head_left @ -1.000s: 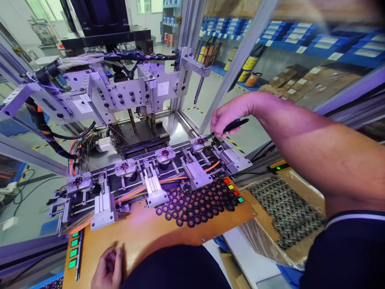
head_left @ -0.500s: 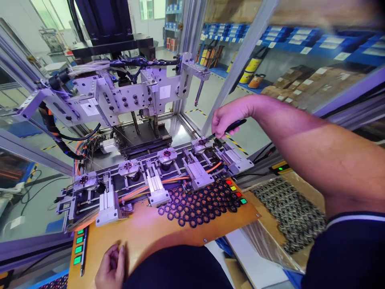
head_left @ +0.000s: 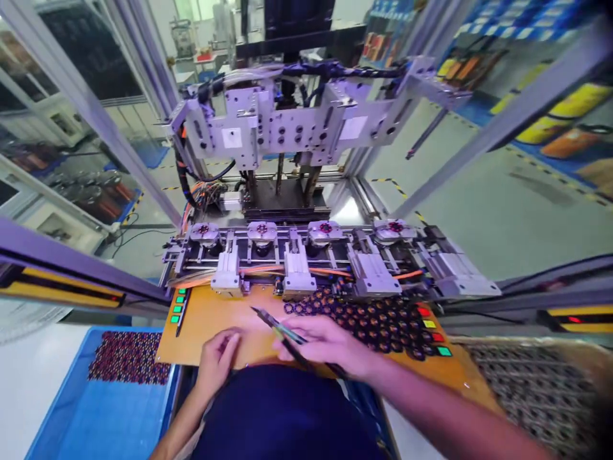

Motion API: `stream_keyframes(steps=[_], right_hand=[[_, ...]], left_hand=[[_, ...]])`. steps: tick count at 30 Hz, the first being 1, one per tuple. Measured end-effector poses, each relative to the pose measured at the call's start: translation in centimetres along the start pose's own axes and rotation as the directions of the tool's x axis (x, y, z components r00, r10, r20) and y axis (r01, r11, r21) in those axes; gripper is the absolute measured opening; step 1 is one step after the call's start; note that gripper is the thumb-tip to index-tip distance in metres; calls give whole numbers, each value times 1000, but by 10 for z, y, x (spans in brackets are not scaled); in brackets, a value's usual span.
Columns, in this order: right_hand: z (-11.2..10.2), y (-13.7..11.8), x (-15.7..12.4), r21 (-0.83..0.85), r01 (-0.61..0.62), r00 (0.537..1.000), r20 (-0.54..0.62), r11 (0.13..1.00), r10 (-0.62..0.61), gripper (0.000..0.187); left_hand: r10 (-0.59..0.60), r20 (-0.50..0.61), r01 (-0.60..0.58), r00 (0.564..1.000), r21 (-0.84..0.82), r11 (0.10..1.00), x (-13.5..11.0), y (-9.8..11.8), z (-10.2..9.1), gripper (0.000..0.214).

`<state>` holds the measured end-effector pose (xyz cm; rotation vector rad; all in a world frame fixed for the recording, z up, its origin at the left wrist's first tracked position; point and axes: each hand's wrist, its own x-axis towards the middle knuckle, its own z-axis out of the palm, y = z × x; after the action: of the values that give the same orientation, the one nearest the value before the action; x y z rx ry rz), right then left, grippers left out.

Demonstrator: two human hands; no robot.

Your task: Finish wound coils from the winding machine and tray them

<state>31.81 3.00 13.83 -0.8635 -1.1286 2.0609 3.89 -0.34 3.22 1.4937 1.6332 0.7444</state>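
Note:
My right hand (head_left: 330, 345) rests on the orange board (head_left: 211, 316) near me, closed around black tweezers (head_left: 275, 326) whose tip points left and away. My left hand (head_left: 218, 358) lies beside it on the board's near edge, fingers curled with nothing visible in them. A heap of small dark rings (head_left: 378, 319) covers the board just right of my right hand. Behind the board stand several round fixtures (head_left: 262, 231) in a row, each with a ring on top.
A metal machine head (head_left: 292, 124) hangs over the fixtures. Green buttons (head_left: 178, 309) sit on the board's left edge, coloured ones (head_left: 433, 335) on its right. A blue tray (head_left: 96, 409) with rings lies lower left; a tray of rings (head_left: 517, 390) lies lower right.
My right hand has drawn back with the tweezers from the rightmost fixture to the board near me. The view has swung left, so the machine is now seen head-on.

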Motion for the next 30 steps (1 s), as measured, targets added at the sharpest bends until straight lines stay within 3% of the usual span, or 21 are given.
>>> stream_keyframes(steps=[3, 6, 10, 15, 18, 21, 25, 26, 28, 30], right_hand=[[16, 75, 35, -21, 5, 993, -120, 1000, -8, 50], [22, 115, 53, -156, -13, 978, -208, 988, -20, 53], [13, 132, 46, -460, -73, 954, -292, 885, -73, 40], [0, 125, 26, -808, -124, 939, -284, 576, -197, 23], [-2, 111, 15, -912, -107, 945, -218, 397, -245, 21], [-7, 82, 1, -966, -11, 953, -89, 259, -290, 25], [-20, 11, -4, -985, 142, 926, 95, 103, -366, 29], [-23, -11, 1, -985, 171, 911, 143, 38, -388, 29], [-27, -54, 20, -963, 204, 885, 259, -178, -388, 29], [-29, -91, 51, -936, 166, 906, 269, -309, -328, 28]], left_hand=[[-23, 204, 44, 979, -96, 994, -14, 14, 11, 56], [-30, 263, 65, 964, -125, 990, -25, 20, 20, 53], [-19, 186, 34, 982, -74, 997, -31, 19, 25, 44], [34, 114, -40, 993, 51, 998, -26, 21, 31, 39], [79, 113, -95, 990, 146, 985, -24, 23, 30, 36], [115, 96, -136, 989, 254, 958, -25, 24, 12, 33], [187, 6, -173, 982, 412, 895, -5, 34, -44, 28], [216, -19, -185, 976, 452, 872, 7, 41, -63, 29], [283, -75, -201, 956, 535, 821, 39, 61, -99, 32], [355, -100, -229, 929, 598, 768, 77, 85, -129, 28]])
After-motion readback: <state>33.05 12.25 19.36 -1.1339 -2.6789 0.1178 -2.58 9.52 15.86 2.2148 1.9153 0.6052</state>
